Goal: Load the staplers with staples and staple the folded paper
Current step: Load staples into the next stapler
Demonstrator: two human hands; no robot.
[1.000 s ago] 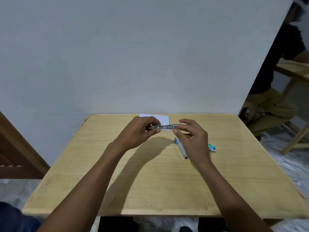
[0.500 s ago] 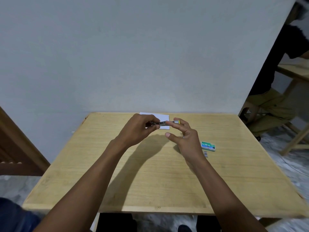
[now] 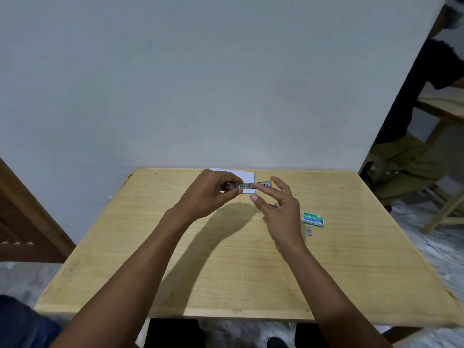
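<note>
Wooden table [image 3: 226,272] stands against a grey wall [image 3: 200,84]; both of the person's forearms reach over it toward the far edge. Left hand [image 3: 213,192] is raised just above the tabletop, fingers and thumb curled round the left end of a small metal stapler [image 3: 247,186], which lies roughly level and points to the right; a yellow tip [image 3: 272,184] shows at its right end. Right hand [image 3: 278,207] is beside it with fingers spread and loosely straight; the index finger lies along the stapler's right half and touches it, while the thumb sits below and apart from the metal, so nothing is clamped on that side. Whether staples sit in the stapler's channel cannot be told at this size. Folded paper [image 3: 241,173], white, lies flat at the far edge of the table, partly hidden behind the left hand and the stapler. Green staple box [image 3: 312,219] rests on the table just right of the right hand; two short strips of loose staples [image 3: 309,232] lie just in front of the box. A small blue object [image 3: 276,205] shows on the table beside the right palm, mostly hidden, identity not determinable. At the right edge of the room a second person [image 3: 414,159] in a dark top and olive trousers sits by another wooden table [image 3: 447,109].
</note>
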